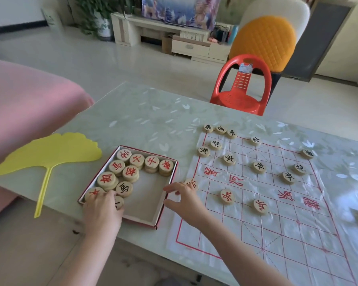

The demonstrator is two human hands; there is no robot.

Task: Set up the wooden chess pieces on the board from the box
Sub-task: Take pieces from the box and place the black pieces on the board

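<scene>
Meanwhile the person works both hands at once over the glass tabletop (153, 120). The left hand (102, 209) reaches into the near corner of the red-edged box (170, 182), fingers curled down over the xiangqi discs there; whether it has one gripped I cannot tell. The right hand (184, 200) sits at the left edge of the plastic board sheet (277, 234), fingertips pinching a red-lettered soldier disc (191, 183) that rests on or just above the sheet. Two more red soldiers (227, 196) lie further along that row, and the black pieces (259, 167) occupy the far half. To my eye, the disc wants settling squarely on the line crossing, in line with its neighbours, and letting go gently so the thin sheet does not shift.
</scene>
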